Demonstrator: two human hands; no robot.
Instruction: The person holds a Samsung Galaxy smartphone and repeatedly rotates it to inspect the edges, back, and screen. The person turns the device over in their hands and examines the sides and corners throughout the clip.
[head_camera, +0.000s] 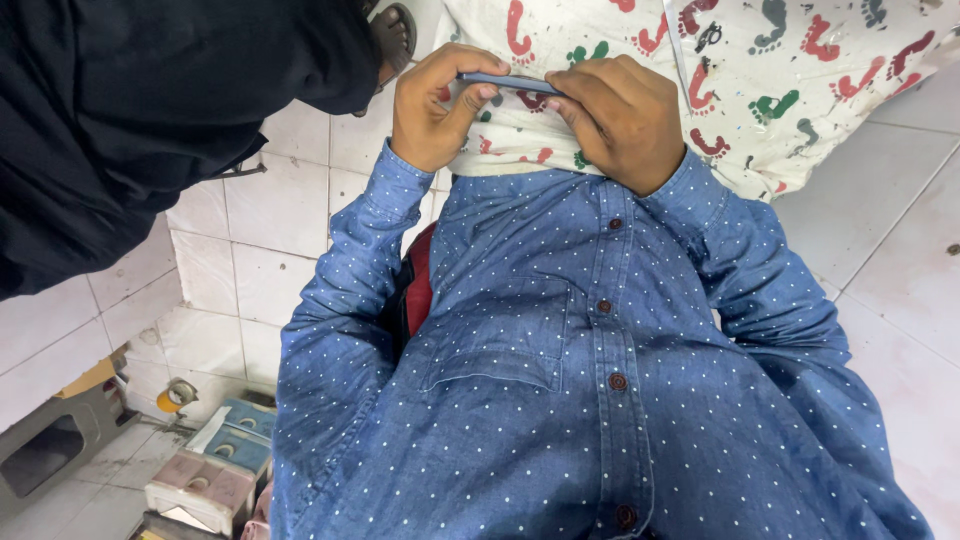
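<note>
Between the two hands, at the top middle of the head view, a thin dark slab-shaped device, likely a phone seen edge-on, is held level over a white cloth printed with red and green footprints. The left hand curls its fingers around the device's left end with the thumb pressed along its underside; the right hand folds its fingers down over the right end, knuckles up, so both hands are closed and gripping it. Both wrists come out of a blue dotted button-up shirt, which fills the lower frame. Only fingertips pinch the narrow edges, so I judge a slip possible: were either hand to loosen, the device would drop onto the cloth or past it to the white tiled floor. A person in black clothing stands close at upper left, a sandalled foot near the left hand; a bump from there could also jog the grip. Well apart, at lower left, boxes sit together on the floor: small rectangular blue packs and a pale pinkish pack, with a grey bin-like object beside them; their labels are too small to make out.
</note>
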